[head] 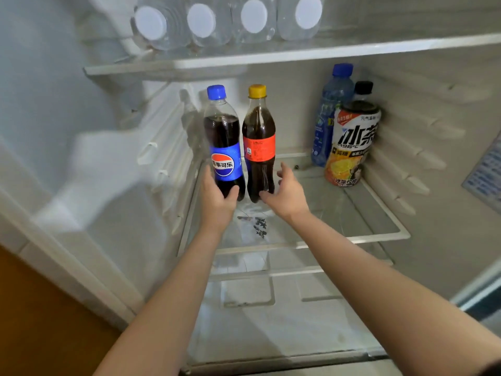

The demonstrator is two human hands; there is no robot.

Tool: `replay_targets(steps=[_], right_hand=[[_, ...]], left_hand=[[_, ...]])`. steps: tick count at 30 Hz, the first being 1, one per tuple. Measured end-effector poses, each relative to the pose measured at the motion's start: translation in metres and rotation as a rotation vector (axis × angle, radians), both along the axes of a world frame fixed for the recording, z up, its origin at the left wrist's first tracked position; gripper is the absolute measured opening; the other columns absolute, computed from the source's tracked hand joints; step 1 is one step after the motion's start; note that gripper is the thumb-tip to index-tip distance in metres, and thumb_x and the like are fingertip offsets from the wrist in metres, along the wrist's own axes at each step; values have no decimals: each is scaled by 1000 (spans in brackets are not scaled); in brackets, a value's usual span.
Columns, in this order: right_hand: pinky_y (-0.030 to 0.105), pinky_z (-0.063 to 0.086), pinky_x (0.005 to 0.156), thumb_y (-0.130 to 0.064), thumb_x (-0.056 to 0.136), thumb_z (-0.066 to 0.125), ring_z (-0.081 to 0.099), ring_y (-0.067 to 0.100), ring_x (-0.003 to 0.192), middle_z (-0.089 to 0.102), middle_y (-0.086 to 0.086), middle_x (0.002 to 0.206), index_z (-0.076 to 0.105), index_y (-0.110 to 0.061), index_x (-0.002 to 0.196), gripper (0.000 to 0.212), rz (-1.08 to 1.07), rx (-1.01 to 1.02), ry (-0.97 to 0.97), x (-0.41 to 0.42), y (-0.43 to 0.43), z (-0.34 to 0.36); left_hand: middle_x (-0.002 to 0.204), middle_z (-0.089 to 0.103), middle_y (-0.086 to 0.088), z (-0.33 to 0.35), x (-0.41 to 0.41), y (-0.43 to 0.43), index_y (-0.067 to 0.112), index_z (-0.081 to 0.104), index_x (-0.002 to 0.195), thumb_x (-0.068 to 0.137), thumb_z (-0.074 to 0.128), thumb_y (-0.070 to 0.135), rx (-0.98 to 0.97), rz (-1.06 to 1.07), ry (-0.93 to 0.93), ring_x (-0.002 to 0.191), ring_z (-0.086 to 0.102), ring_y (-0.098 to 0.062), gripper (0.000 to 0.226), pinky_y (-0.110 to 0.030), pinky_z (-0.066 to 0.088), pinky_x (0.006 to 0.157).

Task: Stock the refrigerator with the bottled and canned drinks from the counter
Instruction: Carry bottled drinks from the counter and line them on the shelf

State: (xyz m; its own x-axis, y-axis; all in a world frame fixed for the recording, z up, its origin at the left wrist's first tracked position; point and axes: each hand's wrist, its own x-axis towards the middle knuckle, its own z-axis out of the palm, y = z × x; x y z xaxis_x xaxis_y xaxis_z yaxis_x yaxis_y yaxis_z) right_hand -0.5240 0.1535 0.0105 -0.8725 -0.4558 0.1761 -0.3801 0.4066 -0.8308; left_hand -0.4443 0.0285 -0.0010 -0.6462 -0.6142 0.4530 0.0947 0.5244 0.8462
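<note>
Two cola bottles stand upright side by side over the middle glass shelf (379,234) of the open refrigerator. My left hand (217,202) grips the base of the blue-capped, blue-labelled cola bottle (225,142), with the thumb across its front. Beside it is the yellow-capped cola bottle with an orange label (259,142). My right hand (287,194) is next to its base with the fingers spread and relaxed. The thumb tip touches the bottle's bottom and the fingers are off to its right. I cannot tell whether the bottles rest on the shelf or hang just above it.
At the shelf's back right stand a blue water bottle (330,115), a black-capped bottle (363,89) and a large iced-tea bottle (352,142). Several clear water bottles (200,21) lie on the upper shelf (298,54). A lower shelf and drawer lid sit below my arms.
</note>
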Motion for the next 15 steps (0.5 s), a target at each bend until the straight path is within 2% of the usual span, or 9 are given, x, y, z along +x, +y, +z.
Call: replay_targets(steps=[2, 4, 6, 8, 10, 12, 15], right_hand=[[28, 44, 95, -17, 81, 69, 53, 21, 119, 49, 9, 137, 36, -6, 141, 69, -27, -31, -31, 7, 19, 1], [12, 45, 82, -14, 83, 66, 59, 14, 101, 59, 2, 123, 51, -10, 129, 48, -45, -121, -53, 19, 46, 1], [3, 43, 71, -11, 86, 63, 63, 12, 89, 65, -7, 101, 60, -17, 113, 28, -91, -197, -18, 36, 82, 0], [10, 48, 72, -11, 87, 61, 65, 12, 83, 67, -13, 88, 62, -27, 96, 18, -151, -249, 34, 59, 121, -4], [17, 51, 74, -10, 88, 60, 67, 10, 80, 69, -10, 83, 61, -33, 89, 23, -212, -260, 66, 88, 158, -12], [16, 51, 75, -9, 89, 58, 67, 5, 78, 70, -10, 81, 60, -37, 90, 28, -254, -209, 75, 119, 191, -25], [19, 53, 72, -8, 89, 58, 67, 5, 77, 70, -10, 79, 59, -39, 91, 31, -378, -133, 2, 163, 239, -58]], left_hand=[[132, 50, -16, -3, 12, 11, -5, 43, 132, 82, 64, 3, -57, 140, 27, 125, 45, -27, 54, -33, 33, 110], [124, 50, -5, -5, 29, 28, -1, 48, 127, 84, 60, 10, -138, 206, 137, 117, 44, -12, 46, -21, 32, 102], [117, 52, -6, -12, 45, 45, -1, 54, 118, 83, 57, 9, -228, 144, 221, 110, 45, -8, 36, -23, 38, 98], [117, 52, -2, -21, 62, 63, 3, 56, 112, 84, 55, 7, -277, 28, 226, 111, 49, -12, 29, -34, 43, 95], [115, 50, 6, -30, 74, 84, 6, 58, 109, 84, 52, 9, -322, -85, 207, 109, 51, -14, 26, -38, 45, 93], [112, 52, 6, -42, 82, 108, 4, 59, 107, 84, 52, 7, -352, -191, 187, 106, 51, -14, 24, -33, 44, 93], [107, 55, 5, -67, 89, 152, 3, 59, 107, 86, 50, 11, -320, -375, 148, 98, 50, -8, 25, -17, 39, 91]])
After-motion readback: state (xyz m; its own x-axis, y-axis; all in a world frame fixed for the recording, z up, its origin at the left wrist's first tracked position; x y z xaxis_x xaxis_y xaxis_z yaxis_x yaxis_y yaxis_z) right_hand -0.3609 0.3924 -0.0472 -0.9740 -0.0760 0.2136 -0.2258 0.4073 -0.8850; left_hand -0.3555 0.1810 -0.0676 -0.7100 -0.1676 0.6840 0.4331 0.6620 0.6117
